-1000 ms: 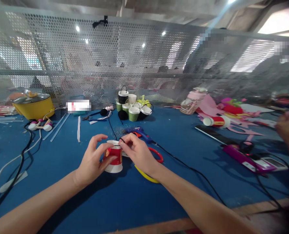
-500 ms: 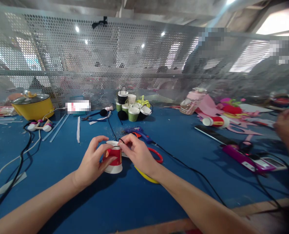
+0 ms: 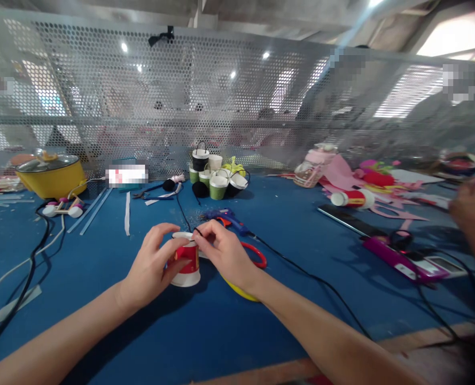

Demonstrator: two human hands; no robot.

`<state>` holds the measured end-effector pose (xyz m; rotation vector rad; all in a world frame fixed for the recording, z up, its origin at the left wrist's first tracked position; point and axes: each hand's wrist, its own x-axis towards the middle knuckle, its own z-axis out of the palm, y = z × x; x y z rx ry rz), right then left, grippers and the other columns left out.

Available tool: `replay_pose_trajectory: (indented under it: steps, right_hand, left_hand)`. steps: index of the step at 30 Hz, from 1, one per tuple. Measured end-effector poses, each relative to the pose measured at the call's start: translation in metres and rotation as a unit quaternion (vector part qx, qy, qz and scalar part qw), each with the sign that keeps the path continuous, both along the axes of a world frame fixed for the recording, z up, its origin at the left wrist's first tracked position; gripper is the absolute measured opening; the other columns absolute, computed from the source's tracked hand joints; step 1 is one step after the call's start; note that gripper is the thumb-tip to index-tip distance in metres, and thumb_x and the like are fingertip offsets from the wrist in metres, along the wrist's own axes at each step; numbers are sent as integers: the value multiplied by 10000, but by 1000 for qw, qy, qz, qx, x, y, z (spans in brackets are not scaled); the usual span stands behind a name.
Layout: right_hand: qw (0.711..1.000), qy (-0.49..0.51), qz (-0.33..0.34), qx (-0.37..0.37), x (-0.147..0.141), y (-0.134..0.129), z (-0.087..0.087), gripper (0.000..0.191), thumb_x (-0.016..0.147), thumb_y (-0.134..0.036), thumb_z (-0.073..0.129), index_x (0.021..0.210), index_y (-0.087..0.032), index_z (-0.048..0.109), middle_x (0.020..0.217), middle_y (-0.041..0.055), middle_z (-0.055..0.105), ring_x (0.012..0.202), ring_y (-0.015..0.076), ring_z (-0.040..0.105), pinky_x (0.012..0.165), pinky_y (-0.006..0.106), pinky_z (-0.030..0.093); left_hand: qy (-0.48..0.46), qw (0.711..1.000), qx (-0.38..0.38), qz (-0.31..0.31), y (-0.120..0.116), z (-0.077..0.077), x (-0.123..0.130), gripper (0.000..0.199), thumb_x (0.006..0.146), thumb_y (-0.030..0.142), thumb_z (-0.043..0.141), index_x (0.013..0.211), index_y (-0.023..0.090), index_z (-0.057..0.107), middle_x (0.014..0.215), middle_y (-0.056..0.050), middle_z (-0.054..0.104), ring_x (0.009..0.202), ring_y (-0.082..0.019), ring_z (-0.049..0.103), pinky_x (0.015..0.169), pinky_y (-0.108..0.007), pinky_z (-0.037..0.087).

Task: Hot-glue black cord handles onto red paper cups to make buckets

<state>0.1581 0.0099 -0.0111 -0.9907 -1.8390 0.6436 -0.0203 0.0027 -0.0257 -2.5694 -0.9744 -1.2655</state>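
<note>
A small white cup with a red band [image 3: 188, 259] stands upright on the blue table [image 3: 149, 342]. My left hand [image 3: 155, 262] is wrapped round its left side, fingers at the rim and thumb across the red band. My right hand [image 3: 221, 251] pinches a black cord [image 3: 197, 231] against the right side of the rim; the fingertips partly hide it. Beneath and beside my right hand lie a red loop handle [image 3: 258, 255] and a yellow one [image 3: 241, 291]. A blue glue gun [image 3: 231, 219] rests just beyond the hands.
Small green, black and white cups [image 3: 218, 187] stand at the back centre. A yellow pot [image 3: 53, 176] is at the back left. On the right are a phone [image 3: 349, 220], a purple power strip [image 3: 401, 261], pink scraps [image 3: 341, 179] and a person's hand [image 3: 473, 214]. Cables cross both sides.
The whole view has shifted slightly. Both hands keep nearly the same hold on the cup and cord, with only a slight movement of the fingers.
</note>
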Motion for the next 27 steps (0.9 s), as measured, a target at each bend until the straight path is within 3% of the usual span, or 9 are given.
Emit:
replay_pose_trajectory:
  steps: [23,27]
  right_hand:
    - [999,20,10,-23,0,-2,1,147,837,-281,496,723,-201,449,754,11,543,700,139,520,663,283,445]
    - [999,21,12,-25,-1,-2,1,143,838,-288,489,733,-198,456,761,16,546,700,139,519,662,287,445]
  left_hand:
    - [27,999,20,-17,1,-1,-2,187,818,144,515,1000,186,510,1061,-113,491,1017,-228,481,836,-395,456]
    - [-6,999,-2,-34,-1,-2,0,293,798,154,542,1082,186,478,1074,-117,519,1030,-231,488,873,-404,430]
